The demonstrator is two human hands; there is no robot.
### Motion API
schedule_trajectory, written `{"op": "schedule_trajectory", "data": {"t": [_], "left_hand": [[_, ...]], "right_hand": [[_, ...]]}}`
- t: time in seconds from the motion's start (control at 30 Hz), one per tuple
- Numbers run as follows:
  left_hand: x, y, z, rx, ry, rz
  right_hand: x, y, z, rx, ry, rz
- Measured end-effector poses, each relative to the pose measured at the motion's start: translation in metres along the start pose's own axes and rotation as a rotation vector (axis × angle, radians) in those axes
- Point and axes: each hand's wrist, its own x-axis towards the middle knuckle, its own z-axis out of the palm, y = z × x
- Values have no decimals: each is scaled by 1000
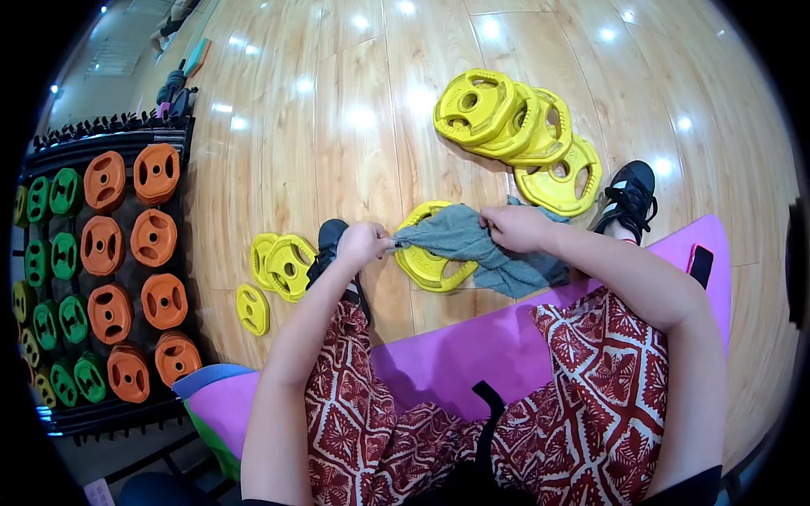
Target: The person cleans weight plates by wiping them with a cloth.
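Note:
A grey cloth (451, 232) is stretched between my two hands, over a yellow weight plate (419, 268) that lies flat on the floor. My left hand (364, 243) pinches the cloth's left corner near the plate's edge. Farther right, my right hand (516, 228) is closed on the upper part of the cloth, whose loose end drapes down in folds. The cloth covers the plate's middle and right side. Up and to the right, several yellow plates (472, 105) lie in an overlapping pile, the nearest one close to the cloth.
Smaller yellow plates (289, 267) lie left of my left shoe (331, 240). My right shoe (629, 201) is beside the pile. Under my legs is a pink mat (456, 354) with a phone (699, 266) on it. A rack (139, 316) of orange and green plates stands at left.

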Motion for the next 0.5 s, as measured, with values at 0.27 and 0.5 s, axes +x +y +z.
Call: {"op": "schedule_trajectory", "data": {"t": [0.27,0.5], "left_hand": [[-17,11,22,-197,-261,46],[-18,-3,24,-449,-342,-16]], "right_hand": [[-3,-4,-4,5,-22,29],[-4,-3,-5,12,-11,17]]}}
